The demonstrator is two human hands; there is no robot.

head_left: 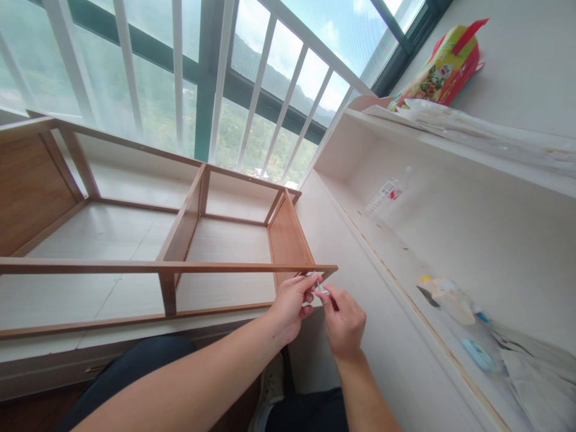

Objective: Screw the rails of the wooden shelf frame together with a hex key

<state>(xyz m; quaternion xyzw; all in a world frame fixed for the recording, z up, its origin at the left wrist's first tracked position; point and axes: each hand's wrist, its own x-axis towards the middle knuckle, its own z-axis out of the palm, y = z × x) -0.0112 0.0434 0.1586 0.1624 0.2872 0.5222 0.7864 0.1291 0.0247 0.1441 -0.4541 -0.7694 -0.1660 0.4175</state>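
Observation:
A brown wooden shelf frame [252,267] lies on its side across a pale surface, its right end in front of me. Under the corner of its near rail, my left hand [292,303] pinches the upper part of a thin silver metal piece that looks like a hex key [319,286]. My right hand [345,318] is closed on the lower, bent end of this key. The key's tip meets the underside of the rail, where fingers partly hide it. Just behind the hands stands the frame's wooden end panel [290,225].
To the right, a white cabinet [360,258] has an open shelf with a clear plastic bottle [390,191], a light blue object [479,354] and plastic bags. A red and yellow bag [450,66] stands on top. White railings [256,84] and windows rise behind the frame.

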